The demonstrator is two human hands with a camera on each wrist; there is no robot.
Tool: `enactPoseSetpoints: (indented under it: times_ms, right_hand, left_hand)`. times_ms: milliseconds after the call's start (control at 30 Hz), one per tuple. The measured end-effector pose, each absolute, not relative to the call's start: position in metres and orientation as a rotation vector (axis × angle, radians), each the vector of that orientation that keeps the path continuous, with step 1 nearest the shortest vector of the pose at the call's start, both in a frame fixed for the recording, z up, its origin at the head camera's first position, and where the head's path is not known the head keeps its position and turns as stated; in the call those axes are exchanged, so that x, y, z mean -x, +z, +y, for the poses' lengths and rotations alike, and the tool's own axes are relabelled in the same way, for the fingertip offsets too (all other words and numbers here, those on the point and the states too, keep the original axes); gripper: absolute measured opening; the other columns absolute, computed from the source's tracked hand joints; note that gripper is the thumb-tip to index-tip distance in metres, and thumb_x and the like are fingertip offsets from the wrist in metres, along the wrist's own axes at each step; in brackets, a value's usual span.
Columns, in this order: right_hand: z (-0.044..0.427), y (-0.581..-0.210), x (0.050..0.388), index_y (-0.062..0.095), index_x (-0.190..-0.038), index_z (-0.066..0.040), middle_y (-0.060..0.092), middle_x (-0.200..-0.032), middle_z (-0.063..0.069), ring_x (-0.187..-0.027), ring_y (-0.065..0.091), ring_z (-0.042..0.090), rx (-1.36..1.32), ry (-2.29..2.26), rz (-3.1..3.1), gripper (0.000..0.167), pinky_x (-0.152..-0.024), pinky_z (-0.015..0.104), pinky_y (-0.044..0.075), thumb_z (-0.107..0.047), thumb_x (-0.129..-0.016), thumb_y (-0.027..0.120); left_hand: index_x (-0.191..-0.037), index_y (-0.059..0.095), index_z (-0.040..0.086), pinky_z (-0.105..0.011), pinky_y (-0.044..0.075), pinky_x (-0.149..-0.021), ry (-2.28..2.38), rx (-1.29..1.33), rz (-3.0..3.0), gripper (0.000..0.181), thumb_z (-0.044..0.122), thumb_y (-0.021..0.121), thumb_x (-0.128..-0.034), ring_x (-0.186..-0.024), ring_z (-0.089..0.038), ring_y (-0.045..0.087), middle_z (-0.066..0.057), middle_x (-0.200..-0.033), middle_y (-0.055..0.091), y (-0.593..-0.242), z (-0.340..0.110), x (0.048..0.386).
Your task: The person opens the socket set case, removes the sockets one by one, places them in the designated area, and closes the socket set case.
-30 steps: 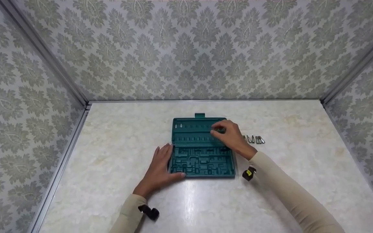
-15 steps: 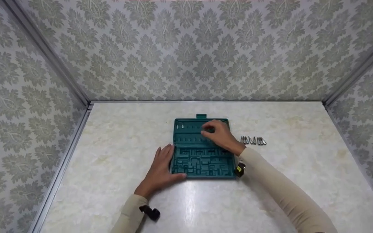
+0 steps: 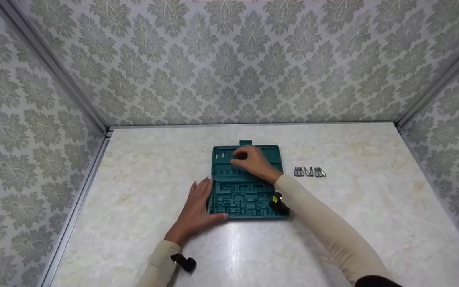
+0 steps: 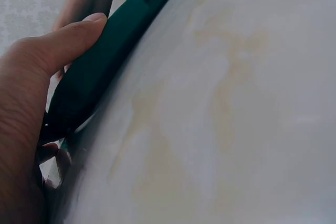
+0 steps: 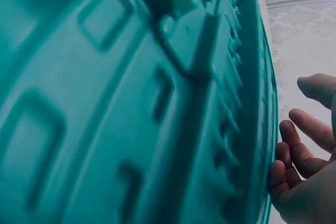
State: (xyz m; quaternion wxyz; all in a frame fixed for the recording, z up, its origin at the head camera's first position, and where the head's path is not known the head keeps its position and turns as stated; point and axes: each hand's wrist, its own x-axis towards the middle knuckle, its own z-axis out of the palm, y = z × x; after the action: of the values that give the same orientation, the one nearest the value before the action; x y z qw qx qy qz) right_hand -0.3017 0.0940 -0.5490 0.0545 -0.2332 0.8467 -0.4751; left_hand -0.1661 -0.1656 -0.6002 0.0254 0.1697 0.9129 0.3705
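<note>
A green plastic tool case (image 3: pixel 249 199) lies unfolded on the table, with a moulded tray nearest the person and slotted rows in the far half. My left hand (image 3: pixel 197 211) rests at its near left corner, fingers along the left side and thumb on the front edge. Over the far half is my right hand (image 3: pixel 253 161), thumb and index fingertips close but apart; whether they hold anything small cannot be told. In the right wrist view that hand (image 5: pixel 307 150) shows no thing between its fingers. Small metal bits (image 3: pixel 220 156) sit in the far row's left end.
Right of the case, several small metal bits (image 3: pixel 310 172) lie in a row on the pale marbled table (image 3: pixel 353 207). A latch tab (image 3: pixel 246 142) sticks out from the case's far edge. Patterned walls (image 3: pixel 249 71) enclose the table at the back and sides.
My right hand has moved left across the far half of the case, uncovering the loose bits and the case's right part. My left hand has kept its place.
</note>
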Motion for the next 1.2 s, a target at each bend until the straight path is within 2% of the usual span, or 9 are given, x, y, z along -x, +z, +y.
enactPoseSetpoints:
  times_ms: [133, 533, 867, 1200]
  right_hand:
    - [0.084, -0.554, 0.306, 0.076, -0.133, 0.001, 0.074, -0.130, 0.014, -0.118, 0.071, 0.028, 0.714, -1.447, 2.573, 0.034, -0.104, 0.049, 0.059, -0.019, -0.106, 0.077]
    - [0.066, -0.554, 0.320, 0.079, -0.128, 0.003, 0.077, -0.121, 0.017, -0.110, 0.071, 0.029, 0.731, -1.431, 2.600, 0.029, -0.103, 0.051, 0.058, -0.012, -0.104, 0.077]
    - [0.057, -0.562, 0.320, 0.078, -0.132, 0.003, 0.076, -0.116, 0.018, -0.103, 0.070, 0.030, 0.654, -1.384, 2.681, 0.036, -0.099, 0.050, 0.060, -0.016, -0.101, 0.081]
    - [0.051, -0.558, 0.320, 0.076, -0.137, 0.001, 0.073, -0.114, 0.018, -0.099, 0.064, 0.029, 0.548, -1.313, 2.725, 0.044, -0.092, 0.047, 0.057, -0.021, -0.100, 0.084]
  left_hand:
    - [-0.175, 0.023, 0.004, -0.055, 0.004, -0.137, 1.146, -0.546, 2.824, 0.130, 0.072, 0.084, -0.0814, -0.169, -0.035, 0.018, -0.017, -0.180, 0.027, -0.601, -0.164, 0.169]
    - [-0.177, 0.020, 0.008, -0.055, 0.004, -0.137, 1.157, -0.517, 2.802, 0.132, 0.074, 0.083, -0.0815, -0.170, -0.034, 0.011, -0.014, -0.182, 0.022, -0.602, -0.165, 0.168]
    - [-0.177, 0.020, 0.011, -0.056, 0.007, -0.137, 1.164, -0.512, 2.792, 0.131, 0.074, 0.084, -0.0809, -0.170, -0.034, 0.010, -0.013, -0.182, 0.022, -0.601, -0.164, 0.167]
    - [-0.177, 0.021, 0.008, -0.056, 0.006, -0.137, 1.158, -0.529, 2.800, 0.132, 0.075, 0.083, -0.0812, -0.170, -0.034, 0.012, -0.015, -0.182, 0.023, -0.599, -0.165, 0.167]
